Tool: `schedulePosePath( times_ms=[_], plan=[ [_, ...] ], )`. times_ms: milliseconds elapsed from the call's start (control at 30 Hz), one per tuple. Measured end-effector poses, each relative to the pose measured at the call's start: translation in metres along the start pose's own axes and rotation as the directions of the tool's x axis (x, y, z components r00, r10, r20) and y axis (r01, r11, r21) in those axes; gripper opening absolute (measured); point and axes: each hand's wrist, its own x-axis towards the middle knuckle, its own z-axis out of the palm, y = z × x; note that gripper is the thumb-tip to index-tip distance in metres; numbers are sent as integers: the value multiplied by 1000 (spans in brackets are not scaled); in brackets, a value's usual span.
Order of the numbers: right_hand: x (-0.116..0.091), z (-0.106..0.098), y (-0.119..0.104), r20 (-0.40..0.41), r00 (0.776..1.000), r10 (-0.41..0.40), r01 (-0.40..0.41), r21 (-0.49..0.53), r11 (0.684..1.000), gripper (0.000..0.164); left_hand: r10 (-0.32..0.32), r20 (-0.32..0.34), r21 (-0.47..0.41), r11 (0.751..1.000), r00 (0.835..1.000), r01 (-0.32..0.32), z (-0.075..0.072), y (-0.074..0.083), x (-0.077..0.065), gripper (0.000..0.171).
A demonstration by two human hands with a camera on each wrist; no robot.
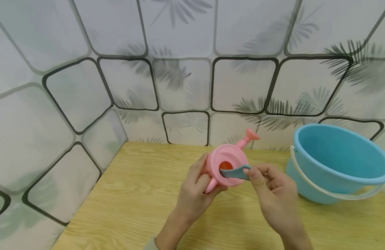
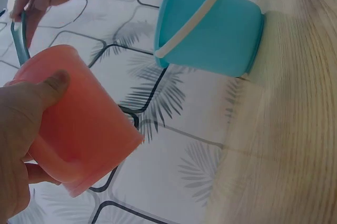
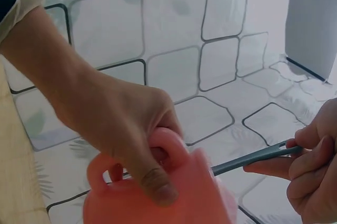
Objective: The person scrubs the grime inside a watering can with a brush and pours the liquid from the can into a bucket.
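Note:
A pink toy watering can (image 1: pixel 215 161) with a rose-tipped spout is held up above the table, its round top opening turned toward the head camera. My left hand (image 1: pixel 192 191) grips it by the body and handle, the thumb lying along its side in the left wrist view. My right hand (image 1: pixel 278 198) pinches the end of a blue-grey, flat-handled toy tool (image 1: pixel 234 172) between thumb and fingers. The tool's other end reaches into the can's opening and is hidden there. Orange-red shows inside the opening. The right wrist view shows the tool's shaft (image 3: pixel 247 160) entering the can.
A light blue bucket (image 1: pixel 323 194) with a white handle stands on the table to the right of my right hand. The wood-grain table (image 1: pixel 126 205) meets a wall (image 1: pixel 183 83) patterned with outlined tiles and leaves at the back and left.

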Motion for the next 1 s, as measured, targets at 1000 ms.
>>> schedulePosePath(
  times_ms=[1000],
  plan=[
    [6,-2,5,83,992,96,-104,98,990,10,11,23,-7,1000,1000,-11,2,1,0,41]
  ],
)
